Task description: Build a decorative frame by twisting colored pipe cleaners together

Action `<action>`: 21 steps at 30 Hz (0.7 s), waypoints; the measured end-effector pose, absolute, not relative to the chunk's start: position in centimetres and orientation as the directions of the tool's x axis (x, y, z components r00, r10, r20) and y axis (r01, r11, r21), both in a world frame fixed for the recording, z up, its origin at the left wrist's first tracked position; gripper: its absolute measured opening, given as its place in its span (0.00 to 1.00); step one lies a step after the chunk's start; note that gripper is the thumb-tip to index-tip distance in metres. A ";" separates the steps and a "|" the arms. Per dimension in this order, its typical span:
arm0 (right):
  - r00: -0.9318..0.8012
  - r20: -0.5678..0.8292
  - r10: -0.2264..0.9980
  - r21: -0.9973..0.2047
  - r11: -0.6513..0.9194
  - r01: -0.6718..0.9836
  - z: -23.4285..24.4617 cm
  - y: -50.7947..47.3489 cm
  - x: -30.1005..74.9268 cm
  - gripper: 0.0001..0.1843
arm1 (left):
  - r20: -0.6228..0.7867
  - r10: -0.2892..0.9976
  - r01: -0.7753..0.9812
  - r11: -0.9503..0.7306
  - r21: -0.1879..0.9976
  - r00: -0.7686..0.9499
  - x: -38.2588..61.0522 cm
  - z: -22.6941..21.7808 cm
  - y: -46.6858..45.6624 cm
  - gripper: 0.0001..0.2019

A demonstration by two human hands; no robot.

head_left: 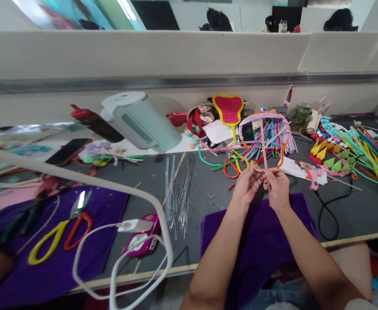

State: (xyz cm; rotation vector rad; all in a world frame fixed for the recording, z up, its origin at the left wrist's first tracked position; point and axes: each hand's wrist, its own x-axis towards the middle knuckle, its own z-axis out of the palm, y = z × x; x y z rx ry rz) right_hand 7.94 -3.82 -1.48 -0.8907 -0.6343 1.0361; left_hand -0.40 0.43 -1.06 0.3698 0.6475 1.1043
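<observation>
Both of my hands hold up a round fan-shaped frame (264, 135) made of pink, orange and other coloured pipe cleaners. My left hand (246, 185) pinches the lower left of the frame near its stem. My right hand (277, 189) is closed on the pink stem just below the hoop. The hands touch each other above a purple cloth (260, 241) that lies at the table's front edge.
Scissors with yellow and red handles (60, 234) lie on another purple cloth at left. Thin metal wires (181, 193), a pink glue gun (313, 178), a mint jug (140, 120), a red-and-yellow fan (229, 110) and loose pipe cleaners (366, 150) crowd the grey table. A white lamp arm (79, 178) crosses the left.
</observation>
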 end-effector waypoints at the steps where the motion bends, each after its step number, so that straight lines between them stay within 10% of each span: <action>1: 0.411 0.071 0.909 -0.882 0.250 -0.400 -1.6 -3.9 7.9 0.12 | -0.299 0.918 -0.687 0.395 0.610 0.263 -0.4 -1.1 0.4 0.12; 6: 0.422 0.350 0.837 -0.932 0.355 0.070 -1.9 -4.3 8.2 0.10 | -0.170 0.983 -0.571 0.179 0.801 0.068 -0.4 -1.3 0.5 0.15; 12: 0.173 0.714 0.678 -0.630 0.516 0.580 -2.0 -4.5 8.6 0.10 | 0.030 0.994 -0.377 -0.067 0.924 -0.103 -0.7 -1.3 0.9 0.10; 17: 0.270 0.636 0.723 -0.739 0.471 0.481 -2.0 -4.5 8.4 0.10 | 0.006 0.996 -0.387 -0.038 0.921 -0.084 -0.9 -1.2 0.9 0.09; 21: 0.443 0.267 0.856 -0.951 0.307 -0.020 -1.9 -4.1 8.3 0.10 | -0.105 0.992 -0.520 0.124 0.845 0.066 -0.9 -1.1 0.8 0.12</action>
